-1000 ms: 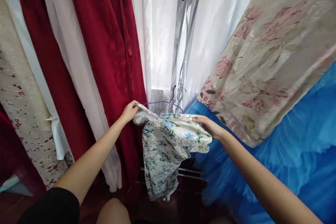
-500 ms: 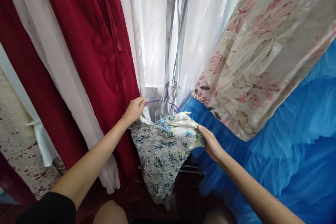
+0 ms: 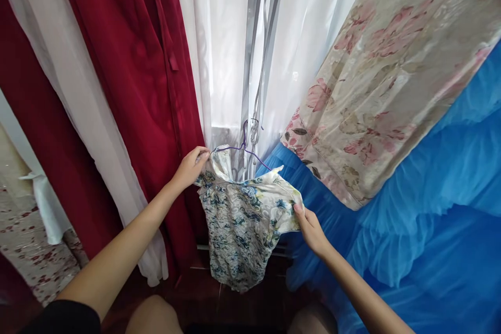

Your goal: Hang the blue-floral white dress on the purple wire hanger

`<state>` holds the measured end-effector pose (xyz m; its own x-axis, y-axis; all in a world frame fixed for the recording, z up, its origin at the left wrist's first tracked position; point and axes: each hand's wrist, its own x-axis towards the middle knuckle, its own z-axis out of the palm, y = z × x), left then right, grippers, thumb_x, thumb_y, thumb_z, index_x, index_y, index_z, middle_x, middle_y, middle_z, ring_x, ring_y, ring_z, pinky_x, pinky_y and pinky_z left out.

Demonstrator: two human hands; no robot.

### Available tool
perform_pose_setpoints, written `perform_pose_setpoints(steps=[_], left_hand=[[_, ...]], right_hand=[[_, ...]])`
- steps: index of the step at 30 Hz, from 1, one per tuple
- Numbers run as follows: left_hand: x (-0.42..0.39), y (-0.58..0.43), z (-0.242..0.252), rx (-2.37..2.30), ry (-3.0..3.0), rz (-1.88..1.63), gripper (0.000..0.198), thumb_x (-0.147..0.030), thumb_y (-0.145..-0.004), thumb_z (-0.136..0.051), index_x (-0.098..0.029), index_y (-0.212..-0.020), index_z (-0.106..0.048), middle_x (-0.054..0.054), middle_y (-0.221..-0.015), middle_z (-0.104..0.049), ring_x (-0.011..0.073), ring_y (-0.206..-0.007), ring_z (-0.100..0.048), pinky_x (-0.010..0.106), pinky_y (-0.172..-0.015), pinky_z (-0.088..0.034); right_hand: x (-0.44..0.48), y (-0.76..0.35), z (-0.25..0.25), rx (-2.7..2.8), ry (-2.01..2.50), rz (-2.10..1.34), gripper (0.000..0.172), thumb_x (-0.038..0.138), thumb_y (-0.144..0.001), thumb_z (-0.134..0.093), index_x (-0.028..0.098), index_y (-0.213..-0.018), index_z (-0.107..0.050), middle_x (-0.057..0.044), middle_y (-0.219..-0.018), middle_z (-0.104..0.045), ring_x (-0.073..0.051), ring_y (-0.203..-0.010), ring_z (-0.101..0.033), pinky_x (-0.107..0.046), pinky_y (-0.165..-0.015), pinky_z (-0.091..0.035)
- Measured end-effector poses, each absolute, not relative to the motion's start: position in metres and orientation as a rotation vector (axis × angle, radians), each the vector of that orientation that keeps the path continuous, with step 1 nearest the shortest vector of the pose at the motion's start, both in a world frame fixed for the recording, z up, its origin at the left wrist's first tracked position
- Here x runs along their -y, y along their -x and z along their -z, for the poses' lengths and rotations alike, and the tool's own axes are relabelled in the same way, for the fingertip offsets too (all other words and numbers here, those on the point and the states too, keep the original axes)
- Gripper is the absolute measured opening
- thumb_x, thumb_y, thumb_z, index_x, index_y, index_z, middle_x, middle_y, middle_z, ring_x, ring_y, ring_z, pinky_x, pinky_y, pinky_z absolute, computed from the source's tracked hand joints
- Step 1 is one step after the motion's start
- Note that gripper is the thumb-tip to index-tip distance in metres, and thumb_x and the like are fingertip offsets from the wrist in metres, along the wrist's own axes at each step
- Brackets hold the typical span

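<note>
A small cream garment with a blue flower print point(image 3: 242, 219) hangs on a thin purple wire hanger point(image 3: 245, 148), whose hook sits by a metal grille point(image 3: 256, 62) between white curtains. My left hand point(image 3: 191, 167) is closed on the garment's left shoulder and the hanger's left end. My right hand point(image 3: 311, 227) pinches the garment's right sleeve edge, lower and to the right. The cloth hangs spread between both hands.
Dark red point(image 3: 129, 78) and pale pink dresses hang at the left. A beige dress with pink flowers point(image 3: 387, 78) and a blue tulle skirt point(image 3: 422, 219) fill the right. White sheer curtains point(image 3: 223, 47) hang behind. My knees show at the bottom over a dark red floor.
My right hand slid from the top of the garment's right shoulder down to the sleeve edge. The left hand stayed on the left shoulder. The view shifted slightly to the right.
</note>
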<state>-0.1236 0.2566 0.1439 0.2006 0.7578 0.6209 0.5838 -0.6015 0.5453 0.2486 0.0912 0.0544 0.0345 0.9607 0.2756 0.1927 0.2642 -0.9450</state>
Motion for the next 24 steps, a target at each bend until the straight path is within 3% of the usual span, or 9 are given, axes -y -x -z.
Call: perform_pose_setpoints(steps=[5, 8, 12, 14, 18, 20, 22, 24], left_hand=[[-0.253, 0.14, -0.13, -1.244, -2.326, -1.413, 0.033, -0.043, -0.098, -0.049, -0.019, -0.11, -0.067, 0.007, -0.111, -0.07, 0.0226, -0.104, -0.063, 0.032, -0.094, -0.046], [-0.246, 0.144, -0.123, -1.312, -2.193, -1.497, 0.033, -0.047, -0.094, -0.055, -0.018, -0.097, -0.071, 0.005, -0.095, -0.073, 0.0198, -0.087, -0.065, 0.028, -0.081, -0.048], [-0.232, 0.145, -0.112, -1.3, -2.06, -1.499, 0.034, -0.048, -0.092, -0.059, -0.017, -0.087, -0.071, 0.002, -0.077, -0.07, 0.0156, -0.068, -0.059, 0.024, -0.063, -0.044], [-0.227, 0.143, -0.108, -1.289, -2.054, -1.507, 0.033, -0.048, -0.092, -0.06, -0.017, -0.086, -0.071, 0.001, -0.073, -0.068, 0.0147, -0.064, -0.058, 0.024, -0.06, -0.042], [-0.228, 0.135, -0.097, -1.44, -2.075, -1.497, 0.033, -0.047, -0.096, -0.053, -0.019, -0.093, -0.07, 0.002, -0.084, -0.072, 0.0169, -0.074, -0.064, 0.024, -0.068, -0.044], [-0.235, 0.128, -0.09, -1.514, -2.07, -1.453, 0.035, -0.047, -0.098, -0.048, -0.02, -0.095, -0.07, 0.004, -0.089, -0.074, 0.0181, -0.077, -0.066, 0.024, -0.069, -0.045], [-0.244, 0.119, -0.083, -1.553, -2.067, -1.412, 0.036, -0.046, -0.099, -0.046, -0.019, -0.093, -0.069, 0.004, -0.085, -0.074, 0.0183, -0.075, -0.066, 0.024, -0.067, -0.043], [-0.251, 0.109, -0.078, -1.611, -2.056, -1.396, 0.036, -0.044, -0.1, -0.044, -0.019, -0.093, -0.068, 0.005, -0.083, -0.073, 0.0193, -0.074, -0.066, 0.025, -0.067, -0.042]], right_hand=[[-0.094, -0.255, -0.046, 1.262, 1.183, -0.812, 0.049, 0.062, -0.088, -0.062, 0.014, -0.091, -0.074, -0.004, -0.082, -0.072, -0.023, -0.077, -0.061, -0.03, -0.075, -0.048], [-0.103, -0.259, -0.061, 1.118, 1.179, -0.781, 0.047, 0.061, -0.08, -0.071, 0.014, -0.08, -0.074, -0.003, -0.072, -0.069, -0.02, -0.069, -0.059, -0.03, -0.067, -0.047], [-0.12, -0.258, -0.101, 0.897, 1.078, -0.703, 0.043, 0.056, -0.074, -0.078, 0.015, -0.087, -0.074, -0.001, -0.072, -0.069, -0.019, -0.069, -0.06, -0.028, -0.066, -0.047], [-0.123, -0.249, -0.127, 0.87, 1.012, -0.634, 0.042, 0.055, -0.074, -0.079, 0.016, -0.087, -0.073, 0.0, -0.073, -0.068, -0.017, -0.069, -0.06, -0.027, -0.065, -0.047], [-0.104, -0.207, -0.173, 1.114, 0.993, -0.52, 0.047, 0.06, -0.085, -0.066, 0.017, -0.067, -0.062, 0.002, -0.06, -0.059, -0.013, -0.056, -0.052, -0.024, -0.055, -0.043], [-0.086, -0.18, -0.185, 1.306, 0.99, -0.537, 0.042, 0.054, -0.09, -0.063, 0.016, -0.073, -0.065, 0.0, -0.068, -0.064, -0.015, -0.063, -0.058, -0.025, -0.061, -0.048], [-0.072, -0.156, -0.19, 1.419, 0.941, -0.588, 0.032, 0.048, -0.095, -0.06, 0.017, -0.097, -0.07, -0.004, -0.091, -0.072, -0.021, -0.089, -0.066, -0.031, -0.083, -0.053], [-0.064, -0.141, -0.192, 1.462, 0.877, -0.637, 0.037, 0.044, -0.098, -0.057, 0.021, -0.127, -0.063, -0.007, -0.117, -0.07, -0.025, -0.118, -0.061, -0.038, -0.106, -0.045]])
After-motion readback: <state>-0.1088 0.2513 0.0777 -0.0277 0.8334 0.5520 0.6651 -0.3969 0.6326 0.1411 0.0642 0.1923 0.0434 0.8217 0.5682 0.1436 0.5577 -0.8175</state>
